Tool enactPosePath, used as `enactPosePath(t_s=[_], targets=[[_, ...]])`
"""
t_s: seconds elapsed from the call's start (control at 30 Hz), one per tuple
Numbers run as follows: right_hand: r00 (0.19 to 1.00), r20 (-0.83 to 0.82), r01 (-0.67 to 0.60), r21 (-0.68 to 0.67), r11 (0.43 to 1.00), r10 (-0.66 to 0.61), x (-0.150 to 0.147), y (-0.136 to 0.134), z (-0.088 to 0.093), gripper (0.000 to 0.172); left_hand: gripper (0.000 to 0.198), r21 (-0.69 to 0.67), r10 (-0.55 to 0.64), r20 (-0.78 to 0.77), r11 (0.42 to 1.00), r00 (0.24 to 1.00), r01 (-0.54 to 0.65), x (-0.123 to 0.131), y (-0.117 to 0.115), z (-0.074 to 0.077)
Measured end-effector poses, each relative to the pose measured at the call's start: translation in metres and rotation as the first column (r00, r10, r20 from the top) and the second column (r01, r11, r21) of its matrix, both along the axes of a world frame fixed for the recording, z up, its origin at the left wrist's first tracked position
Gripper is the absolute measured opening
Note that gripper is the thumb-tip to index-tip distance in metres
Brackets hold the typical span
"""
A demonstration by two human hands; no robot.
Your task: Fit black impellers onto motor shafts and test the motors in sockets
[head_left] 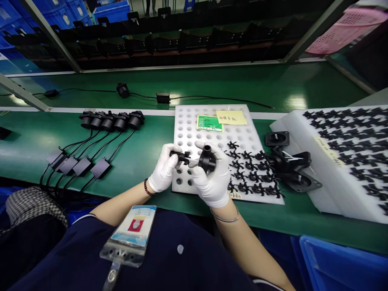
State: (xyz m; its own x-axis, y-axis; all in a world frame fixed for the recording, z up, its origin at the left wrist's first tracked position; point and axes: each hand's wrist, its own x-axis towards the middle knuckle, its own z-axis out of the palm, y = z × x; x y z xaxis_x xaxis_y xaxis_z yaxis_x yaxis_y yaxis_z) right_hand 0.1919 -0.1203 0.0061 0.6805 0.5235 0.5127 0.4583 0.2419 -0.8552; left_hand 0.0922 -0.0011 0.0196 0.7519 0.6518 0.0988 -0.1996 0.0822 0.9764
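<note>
My left hand (163,169), in a white glove, pinches a small black bladed rotor (183,157), seen from the side. My right hand (214,180), also gloved, is closed around a black pump housing (207,159) with a round outlet tube on top. A thin pale shaft (193,162) spans the small gap between the two parts; which one it belongs to I cannot tell. Both hands are over the front of a white foam tray (189,119) with round holes. Several black impellers (251,166) stand in the tray's right side, beside my right hand.
Black housing pieces (298,180) lie right of the tray, before a white foam block (306,149) full of impellers. Corded pumps (107,121) line the left of the green bench (154,129). Another cord (212,98) crosses behind. A blue bin (342,262) is at lower right.
</note>
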Motion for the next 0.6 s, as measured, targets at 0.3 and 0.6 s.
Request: enactPosePath(t_s=[0.3, 0.6], targets=[[0.998, -0.04, 0.043, 0.033, 0.999, -0.042, 0.001, 0.001, -0.001, 0.063, 0.03, 0.537, 0.067, -0.034, 0.842, 0.997, -0.038, -0.005, 0.009, -0.002], [0.844, -0.511, -0.16, 0.046, 0.986, 0.161, 0.002, 0.002, 0.019, 0.055, 0.02, 0.959, -0.074, 0.084, 0.275, 0.994, -0.061, -0.001, 0.035, 0.019]])
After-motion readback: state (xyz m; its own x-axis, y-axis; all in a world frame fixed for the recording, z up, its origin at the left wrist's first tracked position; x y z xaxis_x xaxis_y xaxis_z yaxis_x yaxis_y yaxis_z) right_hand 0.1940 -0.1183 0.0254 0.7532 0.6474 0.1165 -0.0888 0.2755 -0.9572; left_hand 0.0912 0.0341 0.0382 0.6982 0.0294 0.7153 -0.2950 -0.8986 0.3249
